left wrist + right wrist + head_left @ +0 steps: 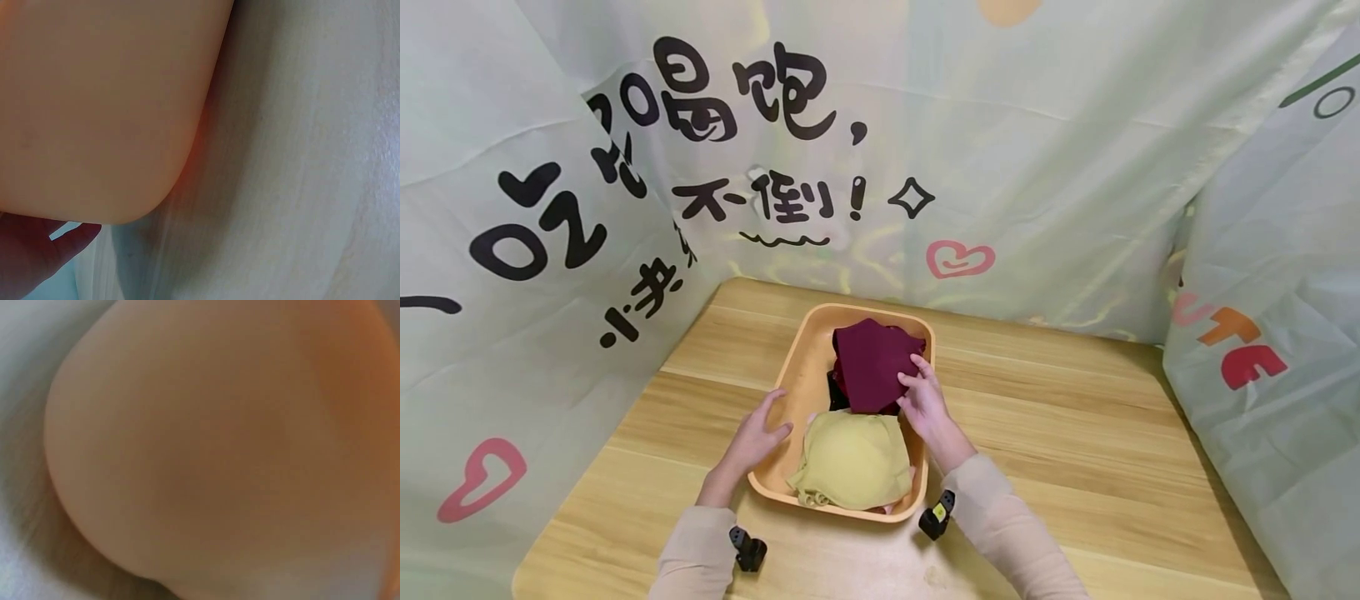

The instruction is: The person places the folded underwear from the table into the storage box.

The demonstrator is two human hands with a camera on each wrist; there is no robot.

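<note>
An orange plastic bin stands on the table with folded garments inside. My left hand is at its left wall, index finger by the rim and thumb reaching over the inside. In the left wrist view, fingers show past the bin's outer wall. At the bin's right side my right hand pinches the edge of a maroon garment, which lies over darker red and black cloth. A pale yellow padded garment, like a folded bra, fills the near end. The right wrist view shows mostly the blurred bin wall.
The wooden table extends to both sides of the bin. Printed cloth curtains hang along the back, left and right edges. Black wrist devices sit at both sleeve cuffs, near the bin's front corners.
</note>
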